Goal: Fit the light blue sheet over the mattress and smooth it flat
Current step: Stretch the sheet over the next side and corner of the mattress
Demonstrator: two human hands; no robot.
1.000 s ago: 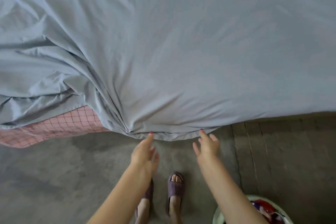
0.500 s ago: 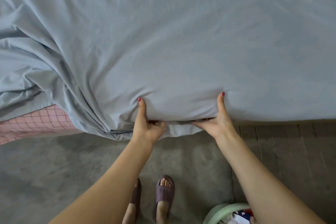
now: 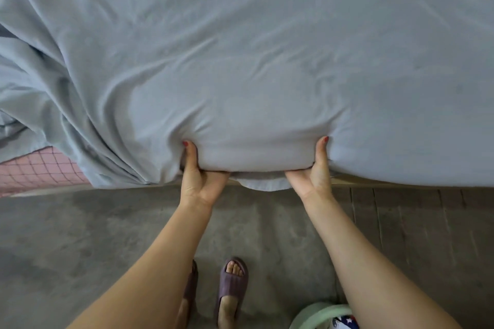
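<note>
Both hands, left hand [image 3: 200, 177] and right hand [image 3: 311, 176], grip the sheet [image 3: 254, 75] at the mattress's near edge, thumbs on top; the left side's bunched, pink mattress [image 3: 40, 171] showing; tug hard and that corner might slide further off.

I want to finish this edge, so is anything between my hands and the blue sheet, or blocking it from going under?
Nothing visible does. The left hand and right hand already grip the light blue sheet at the mattress edge, thumbs on top. Under the edge is hidden.
</note>
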